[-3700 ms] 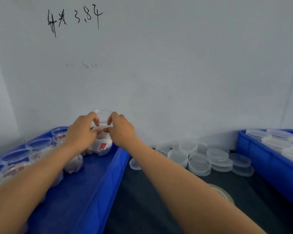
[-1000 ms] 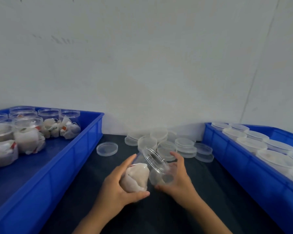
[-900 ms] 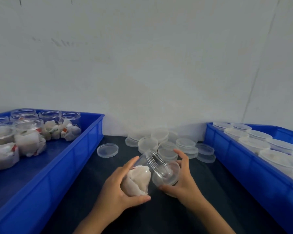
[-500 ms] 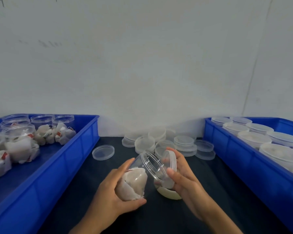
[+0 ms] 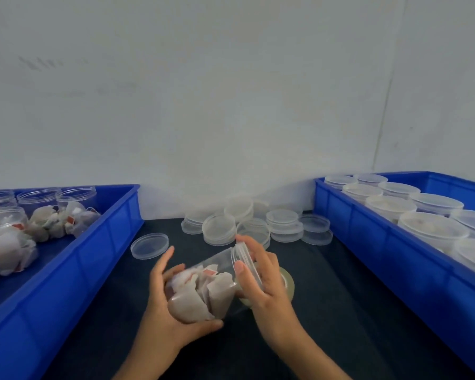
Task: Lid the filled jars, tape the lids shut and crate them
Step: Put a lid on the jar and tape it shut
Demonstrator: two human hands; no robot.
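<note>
Jar (image 5: pixel 203 286), tilted on its side at centre, between the blue crates: my left hand (image 5: pixel 165 305) cups its base, my right hand (image 5: pixel 258 281) grips the lid (image 5: pixel 242 259). I'd seat it square before twisting, then tape.

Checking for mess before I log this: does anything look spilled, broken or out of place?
Nothing spilled or broken. One lid lies alone, apart from the lid pile; some jars in the left crate lie tipped over.

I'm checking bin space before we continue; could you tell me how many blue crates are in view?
2. One blue crate sits at the left with unlidded filled jars; the other blue crate sits at the right with lidded jars. Both run past the frame edges.
</note>
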